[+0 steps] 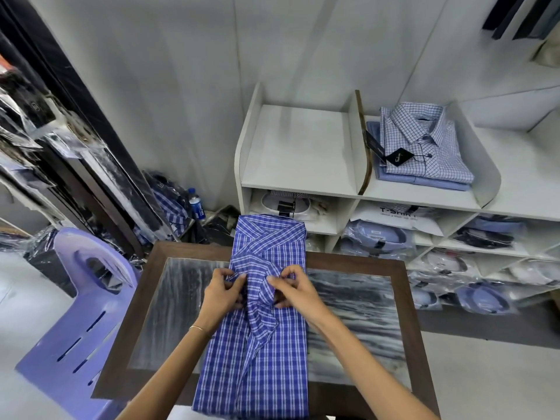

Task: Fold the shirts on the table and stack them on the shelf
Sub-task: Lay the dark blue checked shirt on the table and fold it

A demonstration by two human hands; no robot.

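Fingers (239, 278) of both hands pinch a sleeve at centre frame, apparently to tuck it flat on the shirt (257, 353) lying lengthwise on the table (363, 313), below the shelf (303, 153).

Clothing shop: shelf (303, 189) cubbies, bagged shirts (378, 241), price tags (399, 156).

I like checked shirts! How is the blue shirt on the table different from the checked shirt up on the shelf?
The blue shirt is dark blue with bold stripes; the shelf shirt is pale with fine checks. The blue shirt lies long on the table, only half folded, with the left hand and right hand pinching its cloth; the shelf shirt is a neat, finished fold topping a stack, untouched, with a black tag. Both are checked.
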